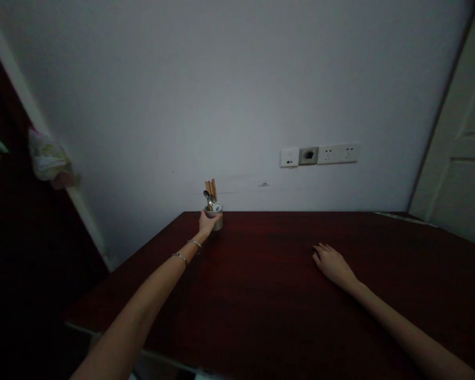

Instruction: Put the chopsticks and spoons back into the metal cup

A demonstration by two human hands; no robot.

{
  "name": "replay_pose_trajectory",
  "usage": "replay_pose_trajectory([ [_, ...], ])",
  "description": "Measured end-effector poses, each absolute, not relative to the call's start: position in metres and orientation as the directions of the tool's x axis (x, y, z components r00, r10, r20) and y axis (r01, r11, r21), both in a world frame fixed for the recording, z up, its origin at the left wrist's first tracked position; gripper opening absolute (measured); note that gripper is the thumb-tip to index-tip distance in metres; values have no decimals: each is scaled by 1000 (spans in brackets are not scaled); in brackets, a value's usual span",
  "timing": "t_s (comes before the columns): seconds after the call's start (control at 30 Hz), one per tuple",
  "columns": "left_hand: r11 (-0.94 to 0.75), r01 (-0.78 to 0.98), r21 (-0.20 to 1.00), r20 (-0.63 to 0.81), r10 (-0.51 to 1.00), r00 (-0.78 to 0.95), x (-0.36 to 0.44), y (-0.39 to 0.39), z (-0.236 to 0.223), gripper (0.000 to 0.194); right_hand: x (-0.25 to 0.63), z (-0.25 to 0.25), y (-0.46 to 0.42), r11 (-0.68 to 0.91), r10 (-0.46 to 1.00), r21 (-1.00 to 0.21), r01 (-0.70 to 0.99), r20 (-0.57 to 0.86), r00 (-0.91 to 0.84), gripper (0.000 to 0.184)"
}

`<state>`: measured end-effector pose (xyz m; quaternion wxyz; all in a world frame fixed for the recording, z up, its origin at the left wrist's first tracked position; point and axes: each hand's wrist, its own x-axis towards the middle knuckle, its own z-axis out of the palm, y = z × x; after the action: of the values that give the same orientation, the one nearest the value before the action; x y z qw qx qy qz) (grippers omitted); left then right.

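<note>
At the far left of the dark red table, my left hand point(208, 221) is wrapped round a utensil holder point(218, 224), a small light cup near the wall. Out of its top stick wooden chopsticks point(211, 187), metal spoons point(206, 195) and a white spoon with a blue mark point(217, 207). My fingers cover the cup's left side. Two bracelets circle my left wrist. My right hand point(332, 264) lies palm down on the tabletop to the right, its fingers stretched out, holding nothing.
The dark red table point(261, 295) reaches back to a pale wall point(237, 95). Sockets and switch plates point(328, 154) sit on the wall. A white door point(459, 158) stands at the right, and a plastic bag point(49, 155) hangs at the left beside a dark doorway.
</note>
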<state>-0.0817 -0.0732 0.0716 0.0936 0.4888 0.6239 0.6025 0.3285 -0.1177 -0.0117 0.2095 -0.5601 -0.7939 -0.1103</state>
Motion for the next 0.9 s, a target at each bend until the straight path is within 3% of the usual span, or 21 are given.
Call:
replay_pose_trajectory([
  [0.17,-135,606,784,521,674,-524,-144,-101,66,64,332,-19,-113,359,813,-10,933,494,-308,42],
  [0.33,-83,573,815,473,665,-578,-171,-122,58,68,336,-28,-106,376,793,68,924,494,-358,45],
  [0.9,-51,535,843,419,685,-595,-193,-131,40,73,345,-44,-91,394,781,16,919,522,-343,49],
])
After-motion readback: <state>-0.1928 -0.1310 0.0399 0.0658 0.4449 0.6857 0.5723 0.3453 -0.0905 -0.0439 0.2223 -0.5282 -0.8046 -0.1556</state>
